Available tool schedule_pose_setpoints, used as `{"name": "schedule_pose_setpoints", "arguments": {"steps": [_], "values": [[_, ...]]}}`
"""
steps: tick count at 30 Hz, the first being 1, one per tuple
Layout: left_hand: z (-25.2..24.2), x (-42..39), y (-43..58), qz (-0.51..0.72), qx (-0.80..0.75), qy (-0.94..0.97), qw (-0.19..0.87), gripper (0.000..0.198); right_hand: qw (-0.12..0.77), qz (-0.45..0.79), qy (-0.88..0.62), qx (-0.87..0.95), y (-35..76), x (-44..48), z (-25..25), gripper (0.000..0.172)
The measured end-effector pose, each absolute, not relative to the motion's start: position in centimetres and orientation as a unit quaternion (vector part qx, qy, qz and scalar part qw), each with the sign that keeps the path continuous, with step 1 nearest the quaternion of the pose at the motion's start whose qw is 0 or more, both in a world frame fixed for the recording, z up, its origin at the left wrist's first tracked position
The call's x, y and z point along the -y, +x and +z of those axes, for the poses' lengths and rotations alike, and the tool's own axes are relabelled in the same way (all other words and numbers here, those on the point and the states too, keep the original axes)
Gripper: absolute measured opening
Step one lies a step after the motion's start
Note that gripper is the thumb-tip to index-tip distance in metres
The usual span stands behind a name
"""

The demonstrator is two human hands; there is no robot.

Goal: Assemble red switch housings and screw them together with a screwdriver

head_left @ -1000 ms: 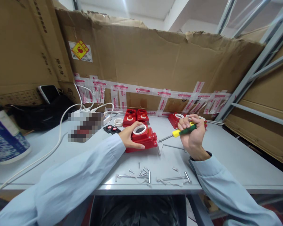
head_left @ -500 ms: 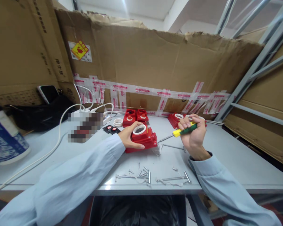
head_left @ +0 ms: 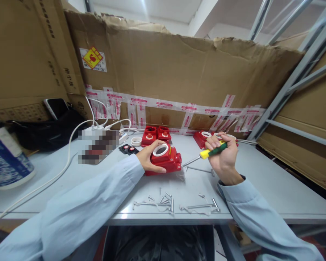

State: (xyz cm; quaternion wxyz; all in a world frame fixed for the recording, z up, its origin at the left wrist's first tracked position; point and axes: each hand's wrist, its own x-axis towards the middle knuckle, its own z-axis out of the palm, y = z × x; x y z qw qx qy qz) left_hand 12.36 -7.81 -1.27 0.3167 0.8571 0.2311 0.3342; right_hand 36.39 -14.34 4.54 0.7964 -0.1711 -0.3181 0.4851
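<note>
My left hand (head_left: 149, 158) grips the left side of a red plastic housing (head_left: 167, 161) with a white ring on top, tilted up off the grey table (head_left: 266, 181). My right hand (head_left: 222, 154) is closed round the yellow and green handle of a screwdriver (head_left: 209, 152). Its metal shaft points left and the tip meets the right side of the housing. A long metal bolt (head_left: 199, 169) lies just below the shaft. Loose screws (head_left: 164, 198) and long bolts lie near the table's front edge.
Two more red housings (head_left: 156, 134) and a third one (head_left: 203, 137) stand at the back by the taped cardboard wall (head_left: 179, 72). A white ring (head_left: 136, 141), white cables (head_left: 67, 152), a black bag (head_left: 46, 132) and a blue-and-white container (head_left: 5, 159) are at the left. A metal rack (head_left: 296, 79) rises at the right.
The red housing has tipped up slightly and shifted a little right. The screwdriver tip has moved up to its right side. Both hands stay almost in place.
</note>
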Motion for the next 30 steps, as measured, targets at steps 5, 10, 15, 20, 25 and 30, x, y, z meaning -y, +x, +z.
{"name": "schedule_pose_setpoints", "arguments": {"steps": [5, 10, 15, 20, 25, 30], "values": [[-1.57, 7.74, 12.42, 0.369, -0.172, 0.853, 0.325, 0.081, 0.782, 0.525, -0.162, 0.294, 36.65, 14.66, 4.95, 0.006], [-1.69, 7.9, 12.62, 0.395, -0.144, 0.844, 0.334, 0.085, 0.767, 0.555, -0.148, 0.285, 36.59, 14.92, 5.03, 0.006], [-1.77, 8.0, 12.77, 0.407, -0.123, 0.843, 0.33, 0.088, 0.761, 0.569, -0.145, 0.274, 36.66, 14.97, 4.98, 0.006], [-1.8, 8.13, 12.84, 0.409, -0.119, 0.84, 0.336, 0.088, 0.757, 0.575, -0.143, 0.274, 36.89, 14.93, 4.98, 0.007], [-1.7, 8.14, 12.76, 0.409, -0.127, 0.841, 0.332, 0.088, 0.759, 0.572, -0.145, 0.275, 37.0, 14.97, 5.0, 0.007], [-1.6, 8.17, 12.66, 0.404, -0.137, 0.842, 0.331, 0.088, 0.76, 0.567, -0.15, 0.279, 36.95, 14.95, 4.98, 0.007]]}}
